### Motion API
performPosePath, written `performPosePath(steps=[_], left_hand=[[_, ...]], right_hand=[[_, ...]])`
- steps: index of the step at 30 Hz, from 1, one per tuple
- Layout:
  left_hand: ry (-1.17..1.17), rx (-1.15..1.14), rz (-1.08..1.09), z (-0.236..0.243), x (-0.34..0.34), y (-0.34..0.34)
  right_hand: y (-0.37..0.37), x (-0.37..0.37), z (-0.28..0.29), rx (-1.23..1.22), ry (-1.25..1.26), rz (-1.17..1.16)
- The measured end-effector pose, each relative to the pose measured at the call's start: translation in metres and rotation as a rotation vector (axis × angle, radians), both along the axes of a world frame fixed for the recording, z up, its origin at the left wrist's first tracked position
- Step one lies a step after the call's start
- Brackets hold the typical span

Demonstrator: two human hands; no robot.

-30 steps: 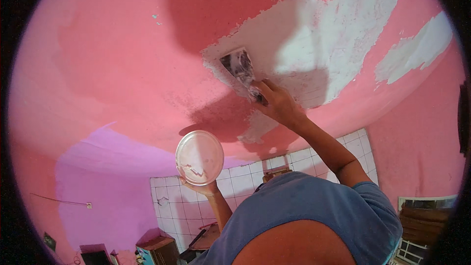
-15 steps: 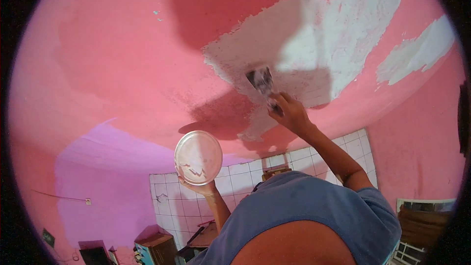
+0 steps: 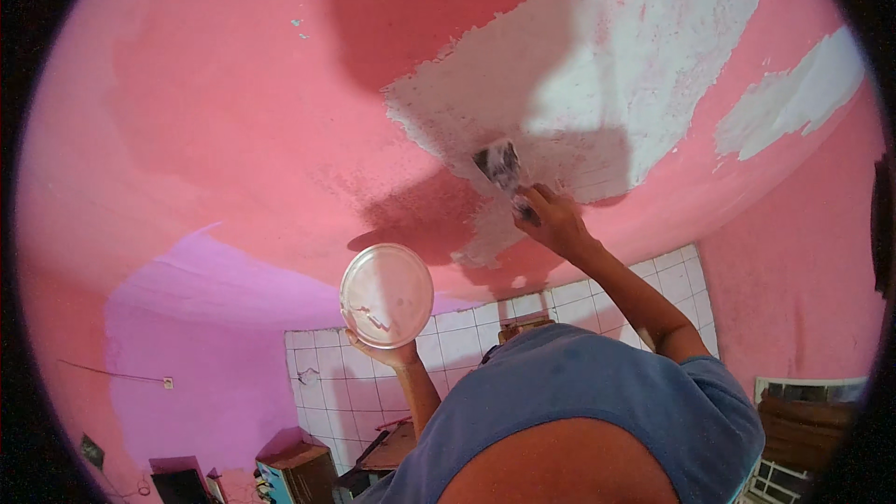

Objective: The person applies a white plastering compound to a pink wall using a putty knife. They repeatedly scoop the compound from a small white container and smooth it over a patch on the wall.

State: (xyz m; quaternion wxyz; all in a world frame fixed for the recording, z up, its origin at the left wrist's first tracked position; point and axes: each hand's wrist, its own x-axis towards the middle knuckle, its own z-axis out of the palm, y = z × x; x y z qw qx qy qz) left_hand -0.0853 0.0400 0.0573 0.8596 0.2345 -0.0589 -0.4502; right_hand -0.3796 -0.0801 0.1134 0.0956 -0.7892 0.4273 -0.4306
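My right hand [image 3: 556, 222] is closed around the handle of a putty knife [image 3: 497, 164]. Its white-smeared blade lies against the pink surface, at the lower part of a large white patch of filler [image 3: 644, 65]. My left hand [image 3: 383, 347] holds a round pale plastic lid [image 3: 386, 289] from below, with some smears of white paste on it. The lid is below and to the left of the knife, apart from it. A shadow falls over part of the patch.
A second white patch [image 3: 784, 98] is at the right. Below are a lilac-painted wall [image 3: 196, 345], white tiles [image 3: 327, 383] with a worktop [image 3: 387, 448], a cabinet [image 3: 303, 471] and a dark screen [image 3: 177, 485]. A socket [image 3: 168, 383] with a cable is at lower left.
My right hand and the knife have moved right and down from the patch's left edge. The lid in my left hand has shifted slightly up and to the right.
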Motion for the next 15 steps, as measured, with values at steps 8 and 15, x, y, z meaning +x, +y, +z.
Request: performPosePath(steps=[8,15], left_hand=[[0.036,-0.045,-0.035,0.004,-0.002,0.000],[0.126,-0.090,-0.093,-0.002,0.004,0.002]], right_hand=[[-0.022,0.024,0.024,-0.101,-0.011,-0.070],[0.003,0.002,0.013,-0.042,0.074,-0.035]])
